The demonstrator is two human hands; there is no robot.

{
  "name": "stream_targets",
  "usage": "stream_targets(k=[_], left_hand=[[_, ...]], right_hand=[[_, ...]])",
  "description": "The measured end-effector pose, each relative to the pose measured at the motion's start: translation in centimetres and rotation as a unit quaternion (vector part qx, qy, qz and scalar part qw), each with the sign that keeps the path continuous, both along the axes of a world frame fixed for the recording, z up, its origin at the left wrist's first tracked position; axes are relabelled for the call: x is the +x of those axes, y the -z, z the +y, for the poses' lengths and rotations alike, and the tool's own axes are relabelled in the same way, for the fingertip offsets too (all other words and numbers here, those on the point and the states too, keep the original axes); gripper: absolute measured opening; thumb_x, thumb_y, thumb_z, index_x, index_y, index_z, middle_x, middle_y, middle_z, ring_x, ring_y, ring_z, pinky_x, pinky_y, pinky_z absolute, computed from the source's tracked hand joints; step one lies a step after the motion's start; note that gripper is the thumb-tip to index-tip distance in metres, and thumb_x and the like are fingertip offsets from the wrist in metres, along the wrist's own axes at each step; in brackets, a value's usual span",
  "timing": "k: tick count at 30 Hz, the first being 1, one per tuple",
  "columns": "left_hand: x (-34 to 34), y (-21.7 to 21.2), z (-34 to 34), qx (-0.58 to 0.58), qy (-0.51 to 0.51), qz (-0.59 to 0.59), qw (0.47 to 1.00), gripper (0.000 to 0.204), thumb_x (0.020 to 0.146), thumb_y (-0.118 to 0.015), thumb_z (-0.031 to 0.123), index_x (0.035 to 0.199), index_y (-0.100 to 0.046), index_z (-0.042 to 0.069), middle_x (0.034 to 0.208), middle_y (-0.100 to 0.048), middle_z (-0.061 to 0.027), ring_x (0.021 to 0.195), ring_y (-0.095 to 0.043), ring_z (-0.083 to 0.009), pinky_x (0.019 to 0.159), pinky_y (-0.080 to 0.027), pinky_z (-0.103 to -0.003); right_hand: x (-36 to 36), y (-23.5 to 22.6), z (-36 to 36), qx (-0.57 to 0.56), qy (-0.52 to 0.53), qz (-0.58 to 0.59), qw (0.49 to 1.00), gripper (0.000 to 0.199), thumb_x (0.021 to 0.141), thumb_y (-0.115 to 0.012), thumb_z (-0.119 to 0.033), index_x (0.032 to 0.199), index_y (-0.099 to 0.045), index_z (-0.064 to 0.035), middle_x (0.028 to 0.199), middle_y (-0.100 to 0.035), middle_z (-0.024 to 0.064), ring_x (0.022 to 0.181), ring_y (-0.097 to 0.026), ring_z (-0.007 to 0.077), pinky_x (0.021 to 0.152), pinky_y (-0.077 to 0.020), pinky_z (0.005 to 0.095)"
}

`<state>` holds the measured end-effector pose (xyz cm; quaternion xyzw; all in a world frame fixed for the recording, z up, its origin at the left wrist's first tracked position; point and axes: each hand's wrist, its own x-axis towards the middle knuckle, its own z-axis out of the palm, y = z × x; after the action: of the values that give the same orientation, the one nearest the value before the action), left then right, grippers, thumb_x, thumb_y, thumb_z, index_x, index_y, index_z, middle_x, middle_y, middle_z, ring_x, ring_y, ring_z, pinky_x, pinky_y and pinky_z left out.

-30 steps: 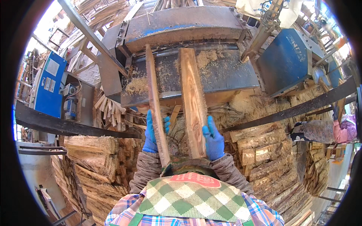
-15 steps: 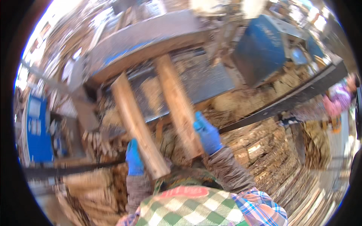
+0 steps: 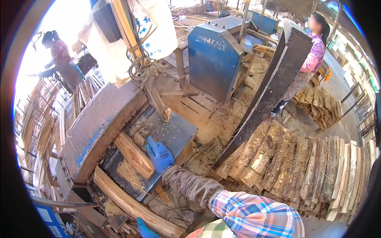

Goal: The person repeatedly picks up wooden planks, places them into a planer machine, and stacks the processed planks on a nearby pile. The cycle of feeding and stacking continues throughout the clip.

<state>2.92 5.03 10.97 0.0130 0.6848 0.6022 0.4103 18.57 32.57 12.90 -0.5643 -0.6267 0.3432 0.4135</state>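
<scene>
My right hand (image 3: 159, 154), in a blue glove, is at the near end of a short-looking length of timber (image 3: 137, 156). Its fingers are stretched along the timber's right side, and I see no grip around the wood. The timber's far end goes in under the rusty metal housing (image 3: 99, 119) of a machine. To the left, a longer curved timber (image 3: 135, 204) slants from the housing toward me, its near part out past the metal bed. Against that timber's near left side is my left hand (image 3: 147, 229), mostly cut off by the lower edge.
Sawdust lies on the metal bed (image 3: 168, 133). A blue machine cabinet (image 3: 214, 59) stands beyond it. To the right rises a dark steel beam (image 3: 262, 99), with stacked bark-edged boards (image 3: 285, 166) beside it. One person (image 3: 311, 55) is behind the beam, another (image 3: 61, 59) at far left.
The view has swung, bringing the housing and timbers lower left. The right timber has gone farther under the housing, with my right hand following. My left hand is now mostly out of view.
</scene>
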Motion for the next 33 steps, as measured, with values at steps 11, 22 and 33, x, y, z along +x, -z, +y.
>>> stream_targets(k=[11,22,33], left_hand=[[-1.2,2.5,-2.0,0.139,0.007,-0.035,0.99,0.061,0.102,-0.066,0.038,0.144,-0.055,-0.006,0.133,-0.064,-0.0132,0.115,-0.062,-0.0231,0.105,-0.05,-0.037],[5.5,-1.0,-5.8,0.074,0.155,0.145,0.974,0.074,0.103,-0.065,0.035,0.161,-0.032,0.002,0.15,-0.055,-0.0143,0.123,-0.056,-0.0166,0.106,-0.046,-0.033],[6.5,-4.6,-10.1,0.055,0.388,0.285,0.875,0.1,0.096,-0.072,0.042,0.164,-0.012,-0.001,0.161,-0.034,-0.0305,0.147,-0.041,-0.0393,0.118,-0.037,-0.046]], right_hand=[[1.4,2.6,-1.4,0.041,-0.095,0.074,0.992,0.05,0.106,-0.057,-0.037,0.143,-0.058,-0.0043,0.123,-0.065,0.0184,0.115,-0.063,0.0342,0.101,-0.0508,0.0426],[5.9,2.2,-26.3,0.011,-0.248,0.029,0.968,0.06,0.107,-0.059,-0.027,0.161,-0.037,-0.0151,0.102,-0.068,0.0264,0.074,-0.062,0.0172,0.067,-0.0534,0.0354],[3.9,1.1,-23.0,-0.029,-0.2,0.096,0.975,0.053,0.107,-0.057,-0.009,0.158,-0.044,-0.0139,0.094,-0.069,0.0098,0.072,-0.05,0.0069,0.067,-0.0506,0.026]])
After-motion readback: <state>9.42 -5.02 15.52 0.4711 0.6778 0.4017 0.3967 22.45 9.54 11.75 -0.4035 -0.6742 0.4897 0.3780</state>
